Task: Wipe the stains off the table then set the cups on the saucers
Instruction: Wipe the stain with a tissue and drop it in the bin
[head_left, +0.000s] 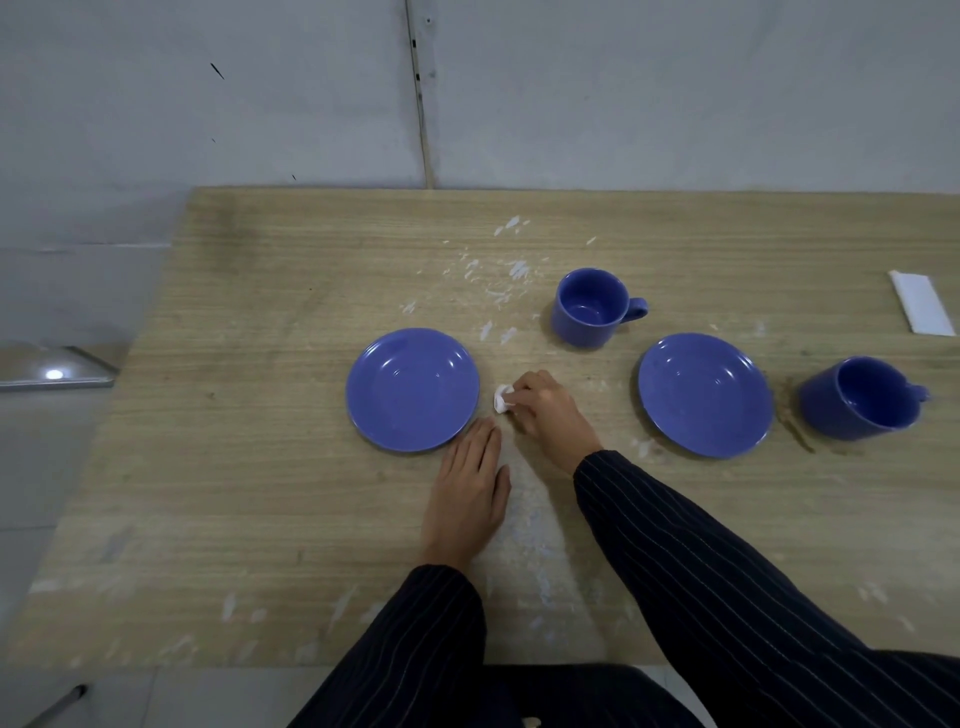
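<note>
I see my right hand (545, 410) w/ fingers (522, 387) curled tight round a small white tissue wad (501, 399), pressing it on the wooden table (260, 467). Only the wad's left end pokes out past the fingertips. Left hand (470, 493) lies flat, palm down, fingers (485, 441) straight and together, gripping nothing; their tips sit just below the wad, apart from it.

Left saucer (413, 389) is just left of the wad; its lower right rim looks to be touching or nearly touching my left fingertips, can't tell which. Right saucer (705, 395) sits well to the right of my right knuckles, bare table between. Both saucers blue, nothing on them.

Near cup (592, 306) stands upright beyond my right fingers, up and to the right, handle pointing right, on the table and not on a saucer. Far cup (862, 397) is right of the right saucer, appears tilted toward me in the wide lens, handle right, also on the table. A brownish smear (792, 415) marks the wood between that cup and the right saucer.

White flecks (498, 280) scatter over the wood beyond the wad, left of the near cup; paler marks (535, 545) run below my left hand btwn both sleeves. A folded white tissue (919, 309) lies far right, at the frame edge. Both sleeves dark w/ pinstripes.
</note>
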